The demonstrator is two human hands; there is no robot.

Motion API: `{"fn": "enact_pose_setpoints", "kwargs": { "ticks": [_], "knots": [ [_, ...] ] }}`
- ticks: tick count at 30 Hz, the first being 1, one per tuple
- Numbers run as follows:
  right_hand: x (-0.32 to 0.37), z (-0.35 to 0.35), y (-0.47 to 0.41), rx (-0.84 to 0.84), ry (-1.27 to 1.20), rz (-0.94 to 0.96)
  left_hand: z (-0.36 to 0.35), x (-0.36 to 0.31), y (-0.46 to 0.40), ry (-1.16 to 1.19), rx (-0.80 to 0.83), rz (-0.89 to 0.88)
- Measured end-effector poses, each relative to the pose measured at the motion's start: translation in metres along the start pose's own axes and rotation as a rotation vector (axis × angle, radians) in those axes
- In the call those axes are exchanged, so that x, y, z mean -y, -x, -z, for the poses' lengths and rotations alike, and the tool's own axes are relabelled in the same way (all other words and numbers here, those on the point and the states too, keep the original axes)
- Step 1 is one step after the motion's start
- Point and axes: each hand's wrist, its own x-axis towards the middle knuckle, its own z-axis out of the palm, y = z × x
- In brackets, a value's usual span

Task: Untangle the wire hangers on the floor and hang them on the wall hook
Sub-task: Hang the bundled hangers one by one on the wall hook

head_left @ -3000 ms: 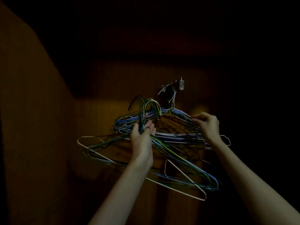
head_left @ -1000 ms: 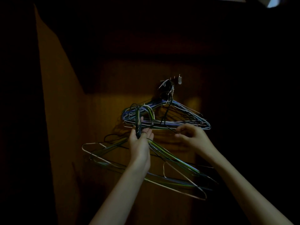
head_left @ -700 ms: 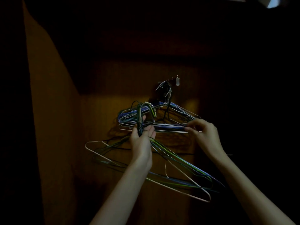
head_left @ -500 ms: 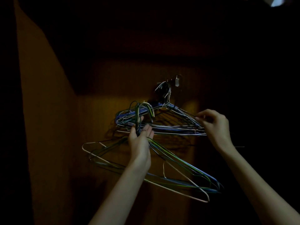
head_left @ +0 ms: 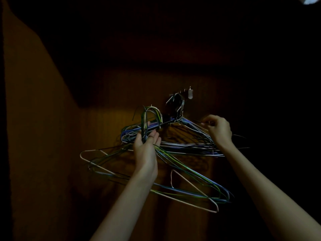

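Hangers in dim light: left hand (head_left: 145,150) clutches necks of loose bundle (head_left: 173,180) below wall hook (head_left: 190,93); right hand (head_left: 218,129) pinches wire of hung bunch (head_left: 182,136). Risk: a tug could unhook hung ones, or bundles re-snag w/ each other.

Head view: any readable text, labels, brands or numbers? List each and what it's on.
None readable. No print shows on the bundle of coloured wire hangers, the small pale wall hook or the dim brown wooden wall. The frame is very dark, so fine marks could be missed.
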Motion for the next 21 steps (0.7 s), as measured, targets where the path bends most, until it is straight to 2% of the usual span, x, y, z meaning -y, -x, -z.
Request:
{"fn": "enact_pose_setpoints", "kwargs": {
  "ticks": [8, 21],
  "knots": [
    [-0.007, -0.02, -0.005, 0.125, -0.058, -0.079, 0.003, 0.007, -0.009, -0.005, -0.01, 0.015],
    [-0.001, -0.013, 0.01, 0.08, 0.029, -0.045, 0.007, 0.002, 0.004, 0.016, 0.0, 0.042]
  ]
}}
